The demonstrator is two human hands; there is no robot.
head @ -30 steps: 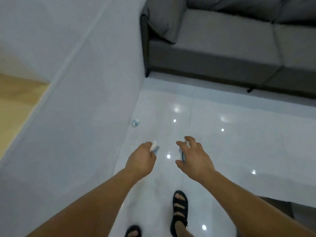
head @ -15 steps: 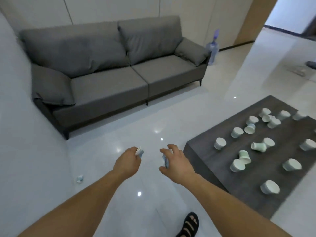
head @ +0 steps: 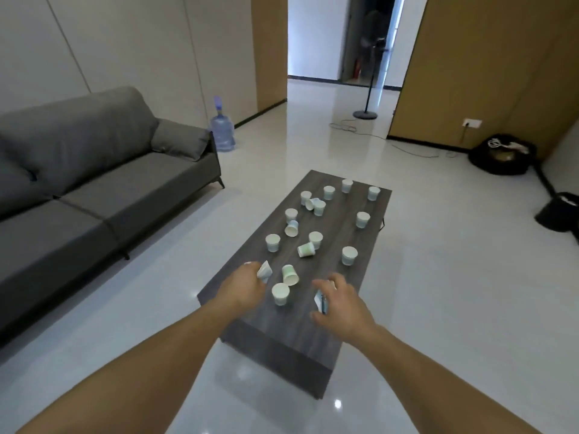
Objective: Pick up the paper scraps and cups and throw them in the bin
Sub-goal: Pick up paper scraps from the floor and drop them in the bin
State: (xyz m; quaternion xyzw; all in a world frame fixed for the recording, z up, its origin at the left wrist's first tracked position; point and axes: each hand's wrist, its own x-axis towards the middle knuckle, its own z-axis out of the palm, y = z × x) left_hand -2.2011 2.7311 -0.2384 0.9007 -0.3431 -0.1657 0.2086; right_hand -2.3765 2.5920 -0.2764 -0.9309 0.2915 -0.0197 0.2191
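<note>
You are holding both arms out over the near end of a low dark wooden desk (head: 313, 349) standing on a glossy white floor (head: 438, 308). Your left hand (head: 242, 286) is curling closed around a crumpled white paper scrap (head: 264, 270), which is poking out past the knuckles toward the middle of the desk. Your right hand (head: 343, 303) is gripping a second flattened paper scrap (head: 320, 300), its pale edge showing between thumb and fingers on the hand's inner side.

Paper cups are lying scattered along the desk ahead of you. The nearest upright cup (head: 280, 293) is standing between your two hands, close to the left one, and a tipped green cup (head: 290, 275) is lying just beyond it, near the scrap in your left hand. Another tipped cup (head: 306, 249) is resting farther up the middle, with an upright cup (head: 349, 255) standing toward the right edge, well ahead of your right hand. More cups are crowding the far end.

A grey sofa (head: 94, 183) is lining the wall to your left, with a blue water jug (head: 221, 130) sitting beyond its armrest. A black bag (head: 501, 158) is sitting on the floor by the wooden panel at far right, well apart from both hands.
</note>
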